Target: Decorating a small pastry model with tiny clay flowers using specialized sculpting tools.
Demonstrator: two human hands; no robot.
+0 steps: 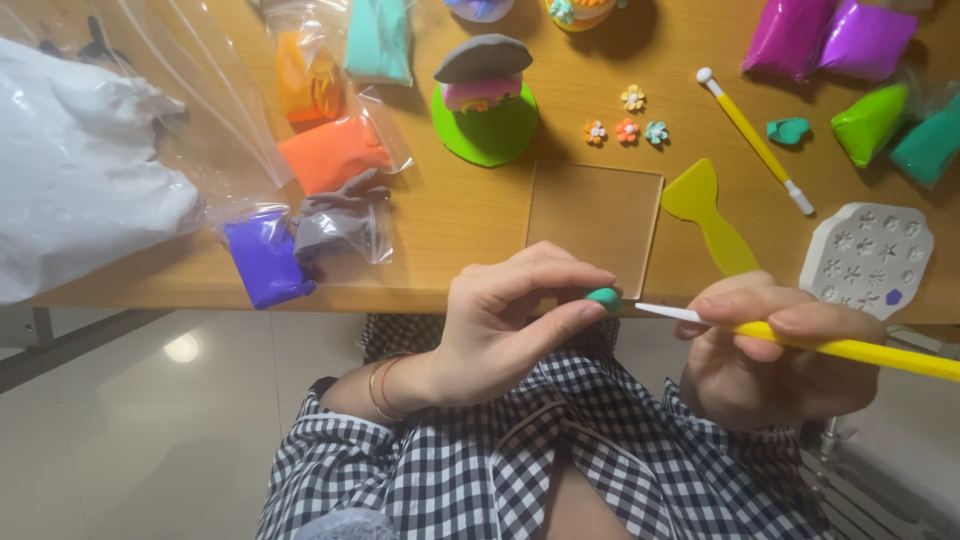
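While the head camera looks down, the left hand [500, 320] pinches a small teal clay piece [603, 296] between thumb and forefinger, just below the front edge of the wooden desk [470, 215]. The right hand [775, 350] is closed around a yellow modelling tool [850, 350]; its white tip almost touches the clay piece. On the desk, near the hands, lies a clear square plate [595, 212], with a yellow spatula [705, 215] beside it and a white flower mould [868, 258] further right. Four tiny clay flowers [627, 130] lie behind the plate. A clay figure on a green base [486, 98] stands near orange and purple clay bags [300, 190].
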